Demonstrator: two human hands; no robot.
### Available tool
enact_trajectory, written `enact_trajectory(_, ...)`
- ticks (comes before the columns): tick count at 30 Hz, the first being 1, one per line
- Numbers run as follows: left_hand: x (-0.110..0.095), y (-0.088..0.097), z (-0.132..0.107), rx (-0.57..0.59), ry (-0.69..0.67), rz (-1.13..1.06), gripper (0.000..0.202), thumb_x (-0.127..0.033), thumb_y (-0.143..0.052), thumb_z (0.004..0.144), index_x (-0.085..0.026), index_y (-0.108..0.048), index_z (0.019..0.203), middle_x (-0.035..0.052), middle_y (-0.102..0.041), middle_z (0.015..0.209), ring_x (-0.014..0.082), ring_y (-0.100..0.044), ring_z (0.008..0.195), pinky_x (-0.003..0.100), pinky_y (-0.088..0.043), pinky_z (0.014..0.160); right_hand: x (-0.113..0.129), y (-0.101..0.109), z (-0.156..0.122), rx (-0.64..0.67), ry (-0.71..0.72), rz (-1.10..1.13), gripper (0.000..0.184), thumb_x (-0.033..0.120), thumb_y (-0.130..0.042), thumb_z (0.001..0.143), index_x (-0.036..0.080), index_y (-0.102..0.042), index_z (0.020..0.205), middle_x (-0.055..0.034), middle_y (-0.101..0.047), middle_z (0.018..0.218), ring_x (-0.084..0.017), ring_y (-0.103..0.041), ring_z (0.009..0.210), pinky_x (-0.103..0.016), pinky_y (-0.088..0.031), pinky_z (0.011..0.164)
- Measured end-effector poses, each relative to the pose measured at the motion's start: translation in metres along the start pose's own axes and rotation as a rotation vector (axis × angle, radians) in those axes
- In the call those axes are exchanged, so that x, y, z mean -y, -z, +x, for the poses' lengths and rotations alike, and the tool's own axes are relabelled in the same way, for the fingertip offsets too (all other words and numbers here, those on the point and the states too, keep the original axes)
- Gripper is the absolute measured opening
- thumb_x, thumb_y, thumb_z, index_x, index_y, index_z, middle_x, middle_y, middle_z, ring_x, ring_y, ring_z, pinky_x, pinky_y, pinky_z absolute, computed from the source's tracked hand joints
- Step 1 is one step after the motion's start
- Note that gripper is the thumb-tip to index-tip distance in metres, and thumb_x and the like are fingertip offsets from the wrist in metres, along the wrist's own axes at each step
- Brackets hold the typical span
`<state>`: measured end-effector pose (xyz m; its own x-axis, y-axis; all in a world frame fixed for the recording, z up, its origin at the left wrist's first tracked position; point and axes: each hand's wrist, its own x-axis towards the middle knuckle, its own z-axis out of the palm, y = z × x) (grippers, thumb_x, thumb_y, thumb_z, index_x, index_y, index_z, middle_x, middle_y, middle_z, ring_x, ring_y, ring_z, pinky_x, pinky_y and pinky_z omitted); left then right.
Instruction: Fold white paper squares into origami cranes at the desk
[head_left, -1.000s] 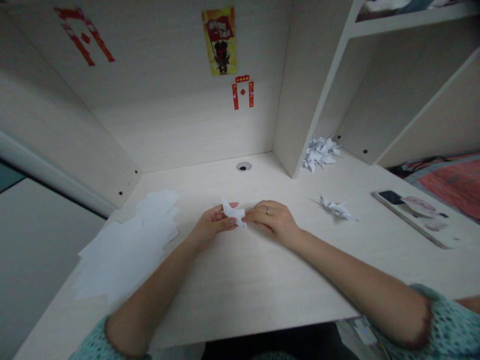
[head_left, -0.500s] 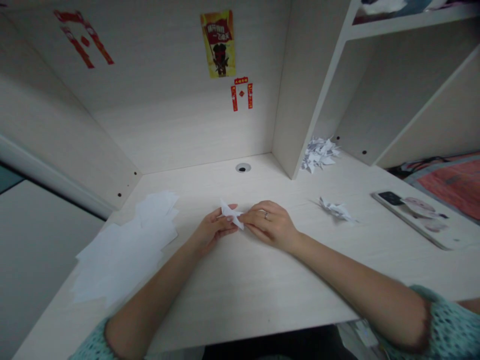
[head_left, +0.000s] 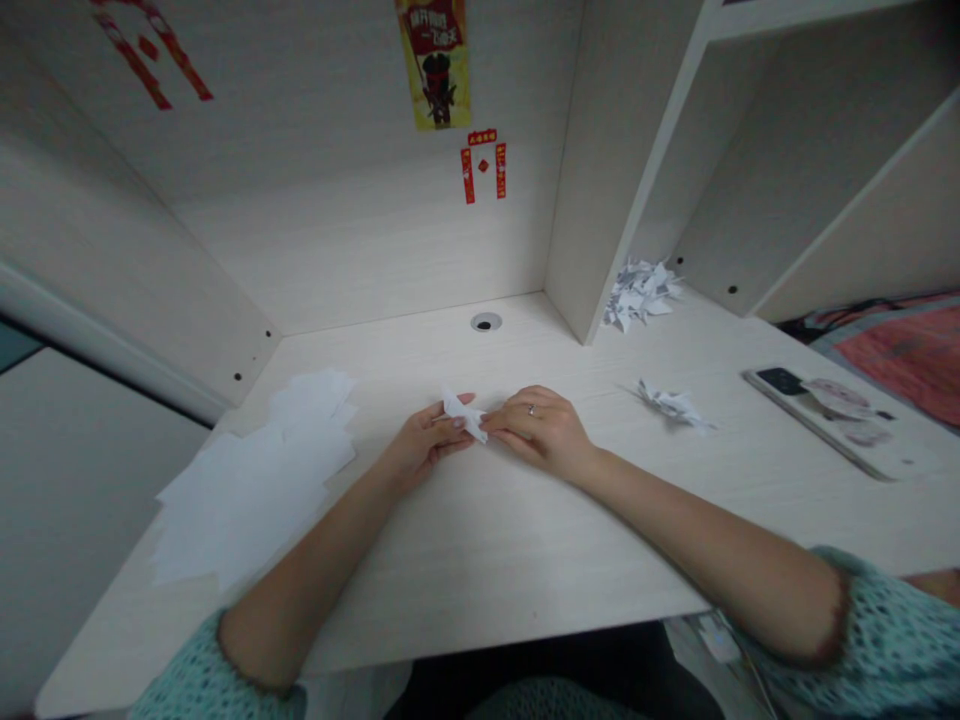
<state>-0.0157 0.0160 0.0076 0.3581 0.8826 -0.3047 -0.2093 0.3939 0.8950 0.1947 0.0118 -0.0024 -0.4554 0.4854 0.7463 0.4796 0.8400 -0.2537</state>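
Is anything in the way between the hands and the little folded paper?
No, nothing visible. The left hand and the right hand both pinch the little folded paper directly. The loose white sheets lie off to the left and a finished paper figure to the right, both apart from it.

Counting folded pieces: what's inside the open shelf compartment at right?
In the compartment, a pile of folded paper figures lies by the divider panel, which hides the far left corner.

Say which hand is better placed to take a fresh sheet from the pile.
Left, probably. The left hand pinches the folded paper nearer the sheet pile on the desk; the right hand would cross over.
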Motion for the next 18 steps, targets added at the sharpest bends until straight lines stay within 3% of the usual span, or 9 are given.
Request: enact_trajectory(18,0.0065,0.0059,0.0068,0.055,-0.109,0.201,0.065,-0.034,-0.077,0.067,-0.014,-0.055,0.124,0.0076,-0.073,0.094,0.0185,-0.068,0.084,0.035,-0.051,0.086,-0.0067,0.0053,0.0030,0.195,0.025,0.071,0.021,0.022,-0.047,0.092,0.021,-0.068,0.093,-0.0020,-0.074,0.089,-0.016,-0.068,0.083,-0.030,-0.048,0.079)
